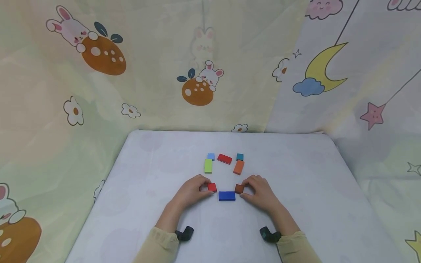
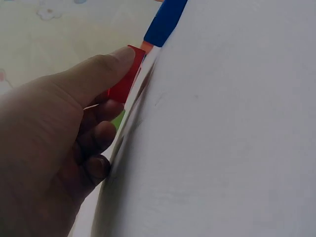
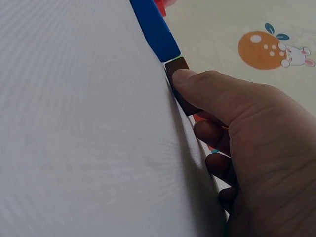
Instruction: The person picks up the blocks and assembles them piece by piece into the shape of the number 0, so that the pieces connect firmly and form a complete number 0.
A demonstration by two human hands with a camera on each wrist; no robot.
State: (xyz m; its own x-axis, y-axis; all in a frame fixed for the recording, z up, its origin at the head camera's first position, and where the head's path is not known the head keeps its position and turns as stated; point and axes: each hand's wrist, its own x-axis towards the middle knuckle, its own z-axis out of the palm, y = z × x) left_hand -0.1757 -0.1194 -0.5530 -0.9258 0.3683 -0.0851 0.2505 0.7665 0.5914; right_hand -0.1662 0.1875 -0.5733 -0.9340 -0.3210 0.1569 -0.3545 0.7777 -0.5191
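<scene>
My left hand [image 1: 193, 190] pinches a small red block [image 1: 212, 187] between thumb and fingers, just left of a blue rectangular block [image 1: 227, 196]. On the other side, my right hand [image 1: 260, 192] pinches a small brown block [image 1: 239, 189] near the blue block's right end. In the left wrist view the thumb presses on the face of the red block [image 2: 126, 79]. The right wrist view has the thumb on the brown block [image 3: 181, 94], close to the end of the blue block [image 3: 157, 32]. Fingertips behind both held blocks are partly hidden.
Farther back on the white table [image 1: 158, 153] lie a lime green block [image 1: 208, 166], a light blue block [image 1: 211, 156], a red rectangular block with dots [image 1: 224, 159], a teal block [image 1: 240, 157] and an orange block [image 1: 238, 167]. A patterned cloth [image 1: 158, 91] hangs behind the table.
</scene>
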